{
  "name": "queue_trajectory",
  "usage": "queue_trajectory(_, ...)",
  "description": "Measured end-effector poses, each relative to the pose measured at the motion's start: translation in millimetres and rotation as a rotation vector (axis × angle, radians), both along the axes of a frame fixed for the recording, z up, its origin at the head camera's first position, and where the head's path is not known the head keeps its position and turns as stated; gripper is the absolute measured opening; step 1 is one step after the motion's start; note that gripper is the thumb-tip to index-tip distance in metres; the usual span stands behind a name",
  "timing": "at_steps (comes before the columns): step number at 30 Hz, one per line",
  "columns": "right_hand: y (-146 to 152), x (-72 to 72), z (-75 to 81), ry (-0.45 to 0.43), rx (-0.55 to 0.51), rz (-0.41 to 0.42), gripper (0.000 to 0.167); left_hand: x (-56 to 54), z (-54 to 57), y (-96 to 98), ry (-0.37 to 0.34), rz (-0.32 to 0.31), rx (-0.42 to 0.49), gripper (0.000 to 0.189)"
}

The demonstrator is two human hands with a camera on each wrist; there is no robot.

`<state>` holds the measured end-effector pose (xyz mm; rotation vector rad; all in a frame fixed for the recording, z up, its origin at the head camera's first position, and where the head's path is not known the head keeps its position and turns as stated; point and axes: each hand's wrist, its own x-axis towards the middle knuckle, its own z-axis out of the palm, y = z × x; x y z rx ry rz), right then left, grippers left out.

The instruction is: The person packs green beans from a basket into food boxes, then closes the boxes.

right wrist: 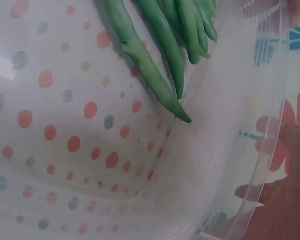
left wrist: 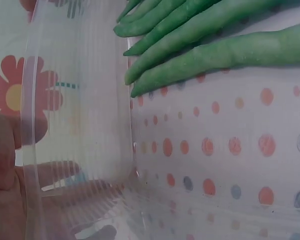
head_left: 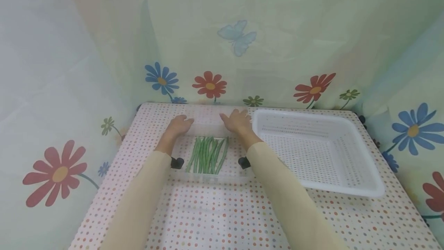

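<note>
A clear plastic box (head_left: 213, 179) sits on the dotted table, left of centre. Long green beans (head_left: 207, 154) lie in it side by side, several of them. My left hand (head_left: 179, 125) is at the box's far left corner, thumb pointing inward. At the far right corner is my right hand (head_left: 238, 122), its fingers spread apart and thumb toward the left. Between the hands, a pale see-through plastic panel (head_left: 209, 112) extends beyond the box. Both wrist views show fingers outside the box's clear wall (left wrist: 97, 115), partly seen through it; the beans are inside, apart from the hands.
Right of the box stands a large white perforated basket (head_left: 360, 157), close to my right hand and forearm. Dotted covering lies over the table (head_left: 215, 219). A flower-printed curtain (head_left: 270, 49) hangs behind the far edge and along both sides.
</note>
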<state>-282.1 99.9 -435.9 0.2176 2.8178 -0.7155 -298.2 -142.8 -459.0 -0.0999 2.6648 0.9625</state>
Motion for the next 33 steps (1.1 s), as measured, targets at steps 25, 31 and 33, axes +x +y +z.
queue_trajectory(25,18,-3.2,-1.5,-0.087,0.003,-0.005,0.089,-1.4,-0.1,7.1,0.037,0.002,0.048,0.063)
queue_trajectory(31,9,-6.9,-10.8,0.074,0.018,-0.034,0.085,-2.4,0.5,4.1,0.115,0.048,0.031,0.07)
queue_trajectory(33,7,-6.6,-12.5,0.112,0.011,-0.041,0.085,-3.2,-0.6,2.9,0.132,0.054,0.036,0.073)
